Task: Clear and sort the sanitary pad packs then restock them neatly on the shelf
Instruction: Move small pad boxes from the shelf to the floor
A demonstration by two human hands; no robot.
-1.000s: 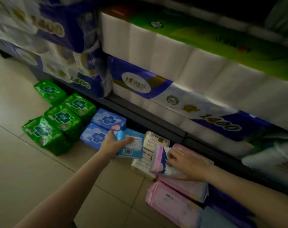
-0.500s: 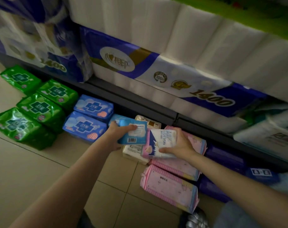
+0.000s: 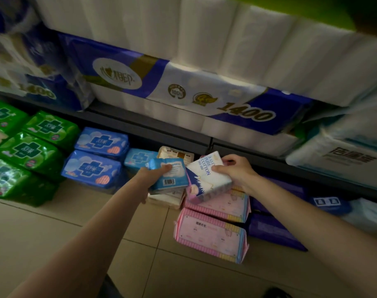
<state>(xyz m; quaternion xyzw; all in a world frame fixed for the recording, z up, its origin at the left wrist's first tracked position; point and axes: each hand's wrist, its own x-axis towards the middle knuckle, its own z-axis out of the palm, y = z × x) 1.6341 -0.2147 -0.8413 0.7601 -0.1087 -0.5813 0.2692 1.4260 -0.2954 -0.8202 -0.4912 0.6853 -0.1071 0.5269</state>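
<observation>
Head view: a light blue pack (image 3: 169,176) sits in the left hand (image 3: 150,176), thumb curled over its top. Just right, the right hand (image 3: 237,171) grips a white "Pure Cotton" pack (image 3: 209,179), tilted, above pink packs (image 3: 211,233) on the floor (image 3: 54,233). Both forearms reach forward below the shelf (image 3: 151,127).
</observation>
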